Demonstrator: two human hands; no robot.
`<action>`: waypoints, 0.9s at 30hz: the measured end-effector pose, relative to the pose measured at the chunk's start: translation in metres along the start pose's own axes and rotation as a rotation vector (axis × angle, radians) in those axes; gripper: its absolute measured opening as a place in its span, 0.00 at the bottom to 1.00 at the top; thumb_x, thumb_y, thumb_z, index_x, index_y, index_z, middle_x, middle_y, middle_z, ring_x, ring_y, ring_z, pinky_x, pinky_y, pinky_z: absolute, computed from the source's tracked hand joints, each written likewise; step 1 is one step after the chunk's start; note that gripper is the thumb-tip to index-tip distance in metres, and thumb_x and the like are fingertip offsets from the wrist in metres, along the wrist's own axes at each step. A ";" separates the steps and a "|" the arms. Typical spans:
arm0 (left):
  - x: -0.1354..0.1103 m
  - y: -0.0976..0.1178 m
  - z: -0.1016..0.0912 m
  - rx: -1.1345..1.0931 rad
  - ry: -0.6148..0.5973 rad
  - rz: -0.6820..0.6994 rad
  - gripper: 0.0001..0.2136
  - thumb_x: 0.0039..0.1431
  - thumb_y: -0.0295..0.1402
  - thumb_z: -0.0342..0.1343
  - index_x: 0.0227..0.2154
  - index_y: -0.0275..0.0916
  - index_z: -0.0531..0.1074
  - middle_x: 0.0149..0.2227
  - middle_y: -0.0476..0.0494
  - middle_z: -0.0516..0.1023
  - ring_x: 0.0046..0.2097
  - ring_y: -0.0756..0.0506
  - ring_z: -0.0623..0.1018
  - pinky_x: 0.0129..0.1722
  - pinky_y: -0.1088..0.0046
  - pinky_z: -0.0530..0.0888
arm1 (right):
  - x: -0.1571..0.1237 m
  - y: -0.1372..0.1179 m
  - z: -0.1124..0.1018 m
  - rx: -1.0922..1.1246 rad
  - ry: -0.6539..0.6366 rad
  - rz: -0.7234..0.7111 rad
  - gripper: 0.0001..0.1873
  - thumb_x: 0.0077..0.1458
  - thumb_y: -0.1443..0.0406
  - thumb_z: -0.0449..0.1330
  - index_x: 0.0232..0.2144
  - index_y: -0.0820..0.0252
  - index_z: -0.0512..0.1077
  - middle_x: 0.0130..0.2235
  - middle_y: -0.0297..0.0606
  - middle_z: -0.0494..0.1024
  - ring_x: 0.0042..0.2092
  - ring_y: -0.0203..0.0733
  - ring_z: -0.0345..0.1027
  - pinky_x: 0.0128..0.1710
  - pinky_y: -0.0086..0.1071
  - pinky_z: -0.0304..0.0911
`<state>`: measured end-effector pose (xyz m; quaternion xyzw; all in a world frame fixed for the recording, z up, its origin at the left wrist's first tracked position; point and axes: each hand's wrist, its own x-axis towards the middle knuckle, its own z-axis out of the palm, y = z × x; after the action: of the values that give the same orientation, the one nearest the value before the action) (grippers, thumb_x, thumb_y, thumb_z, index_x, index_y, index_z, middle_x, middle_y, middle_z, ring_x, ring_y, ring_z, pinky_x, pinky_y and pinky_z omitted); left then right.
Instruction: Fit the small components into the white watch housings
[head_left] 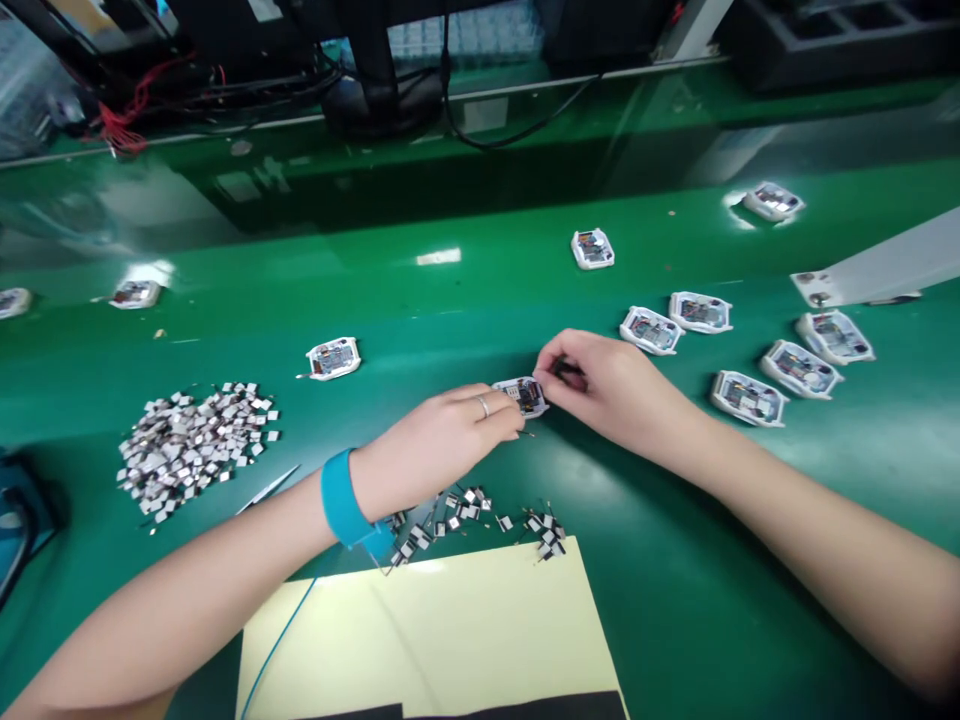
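My left hand (450,437) wears a ring and a blue wrist strap (346,498), and its fingers hold a small white-framed circuit module (526,396) on the green belt (420,300). My right hand (596,385) pinches a small dark part (570,373) right beside the module, partly hidden by the fingers. Below my left wrist lies a loose scatter of tiny silver components with thin wires (469,515). A larger heap of the same components (191,450) sits to the left, next to slim tweezers (268,488).
Several similar white-framed modules (750,398) lie on the belt to the right, with others (334,358) further back. A pale yellow sheet (420,640) lies at the near edge. Cables and dark equipment (375,70) stand behind the belt, and a grey plate (877,270) juts in at right.
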<state>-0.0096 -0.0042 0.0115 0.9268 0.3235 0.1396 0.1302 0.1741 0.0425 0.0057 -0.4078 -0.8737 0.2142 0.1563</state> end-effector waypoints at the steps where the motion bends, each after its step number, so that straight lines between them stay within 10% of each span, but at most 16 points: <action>1: 0.000 -0.001 -0.001 -0.033 0.005 -0.004 0.09 0.60 0.27 0.45 0.33 0.32 0.70 0.37 0.44 0.75 0.39 0.47 0.73 0.42 0.73 0.72 | -0.001 0.004 0.000 0.021 0.012 0.019 0.02 0.52 0.71 0.53 0.27 0.65 0.65 0.27 0.34 0.68 0.24 0.30 0.60 0.24 0.24 0.57; 9: 0.000 -0.003 0.005 -0.091 0.276 -0.219 0.05 0.57 0.26 0.51 0.34 0.35 0.72 0.34 0.46 0.76 0.34 0.50 0.75 0.34 0.77 0.72 | -0.020 0.014 0.008 0.266 -0.045 -0.130 0.27 0.49 0.63 0.60 0.51 0.63 0.59 0.47 0.42 0.65 0.31 0.32 0.61 0.31 0.26 0.63; 27: 0.002 0.002 0.012 0.159 0.155 -0.096 0.07 0.58 0.26 0.49 0.37 0.39 0.71 0.37 0.48 0.75 0.38 0.49 0.74 0.38 0.75 0.73 | -0.020 0.012 0.015 0.267 0.065 -0.128 0.14 0.49 0.64 0.58 0.40 0.63 0.66 0.38 0.37 0.70 0.34 0.35 0.64 0.30 0.26 0.60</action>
<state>-0.0027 -0.0063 0.0017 0.9040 0.3867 0.1784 0.0372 0.1874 0.0300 -0.0153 -0.3336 -0.8563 0.3046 0.2505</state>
